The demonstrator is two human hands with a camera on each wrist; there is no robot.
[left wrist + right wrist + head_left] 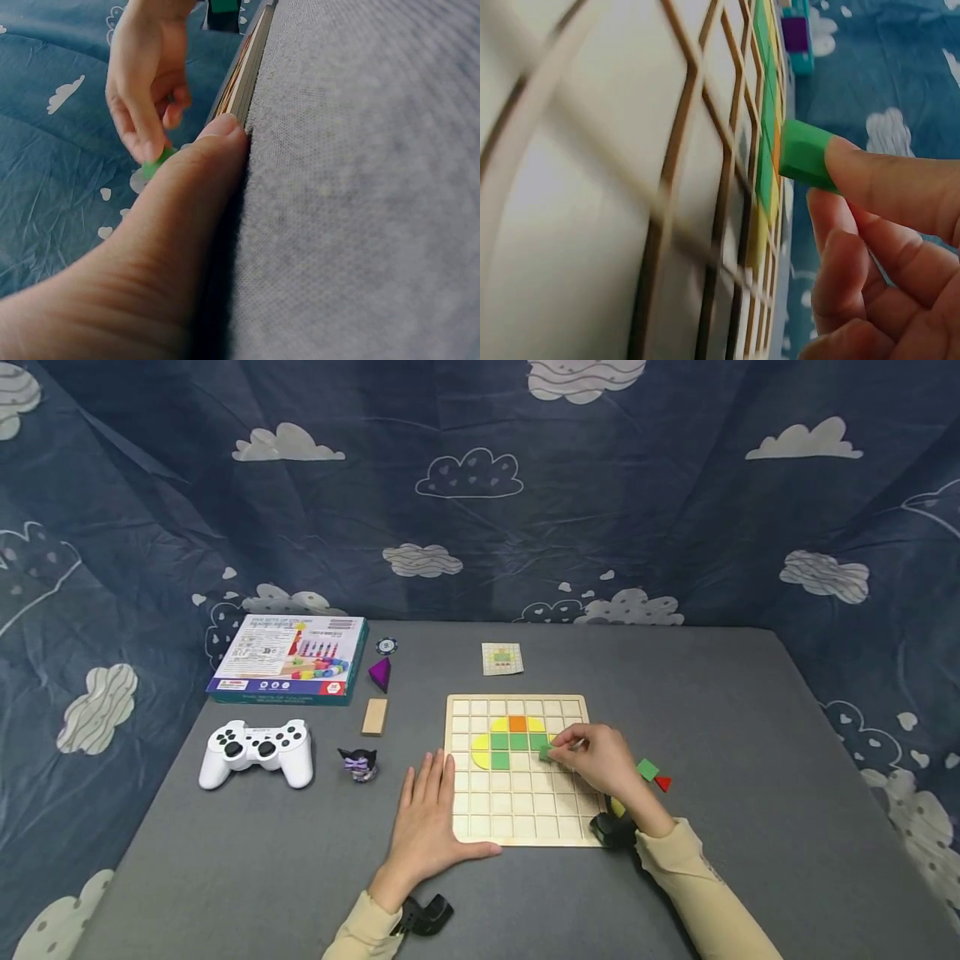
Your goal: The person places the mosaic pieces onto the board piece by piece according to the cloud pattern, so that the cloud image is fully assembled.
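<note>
A pale wooden grid board (pixel 525 802) lies on the grey table. Its upper cells hold an orange square tile (pixel 517 724), several green square tiles (pixel 518 742) and rounded yellow tiles (pixel 482 752). Between thumb and fingertips, my right hand (pixel 600 762) pinches another green square tile (pixel 802 154), tilted just above the board, right of the laid tiles. My left hand (pixel 426 827) rests along the board's left edge with straight fingers, its thumb (pixel 202 172) reaching along the near edge.
Right of the board lie a loose green tile (pixel 647 769), a red triangle (pixel 663 783) and a partly hidden yellow piece (pixel 617 807). Behind it is a pattern card (pixel 502 659). Leftward are a box (pixel 288 656), game controller (pixel 257 753), small figurine (pixel 359 765) and wooden block (pixel 374 717).
</note>
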